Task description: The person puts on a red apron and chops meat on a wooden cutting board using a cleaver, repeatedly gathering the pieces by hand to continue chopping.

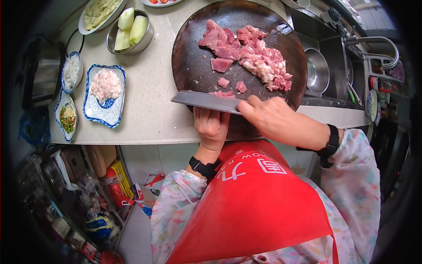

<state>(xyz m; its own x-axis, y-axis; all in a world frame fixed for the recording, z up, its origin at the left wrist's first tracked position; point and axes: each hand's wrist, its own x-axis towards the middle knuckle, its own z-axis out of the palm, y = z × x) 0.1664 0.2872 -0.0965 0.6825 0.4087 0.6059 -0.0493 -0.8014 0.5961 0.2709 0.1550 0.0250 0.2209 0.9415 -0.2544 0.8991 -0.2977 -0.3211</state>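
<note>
Under the right hand (pixel 274 116) lay a cleaver (pixel 204 101); the left hand (pixel 212 125) gripped its handle. Fingers beside the blade risked a cut, and meat (pixel 252 55) beyond could slip.

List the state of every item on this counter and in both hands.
cleaver: held flat over the board's near edge
left hand: under the blade
right hand: fingers on top of the blade
meat: raw, partly cut into chunks
chopping board: wet, bearing meat
steel bowl: holds peeled vegetable pieces
blue dish: holds minced white food
</note>
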